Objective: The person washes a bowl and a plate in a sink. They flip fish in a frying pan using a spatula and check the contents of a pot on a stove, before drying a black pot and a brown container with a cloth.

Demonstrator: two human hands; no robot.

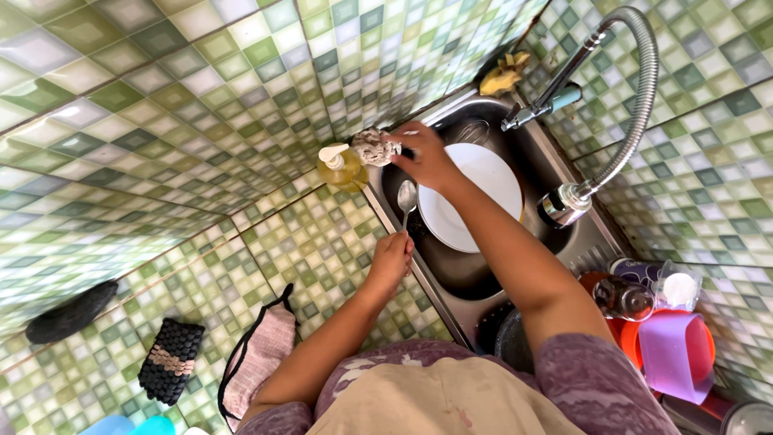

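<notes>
Head view. A spoon (pixel 407 196) is held by its handle in the left hand (pixel 392 259), fingers closed around the handle, bowl end pointing away from the body, over the near-left rim of the sink (pixel 451 278). A knitted scrubber (pixel 375 147) is gripped in the right hand (pixel 427 157), fingers closed on it, at the far-left corner of the sink. Just beside the scrubber, a soap dispenser bottle (pixel 340 167) with yellow liquid and a white pump is seen on the worktop (pixel 322 250); any label is too small to tell.

A white plate (pixel 475 197) is seen lying in the steel sink, under the right forearm. The spoon's bowl is close to the plate's left edge; contact cannot be told. A flexible metal faucet hose (pixel 640 97) arches over the right side of the sink, its spout (pixel 547 103) ending above the far end of the basin. A yellow sponge (pixel 503 78) is lodged at the far corner, where tiled walls close in.

Open tiled worktop is noted left of the sink. On it, well apart from the hands, lie a pink face mask (pixel 258 354), a black woven pouch (pixel 171 360) and a dark brush-like object (pixel 71 312). Right of the sink the room is crowded: a red basin (pixel 704 342) holding a purple cup (pixel 672 354), and a clear bottle (pixel 624 298).
</notes>
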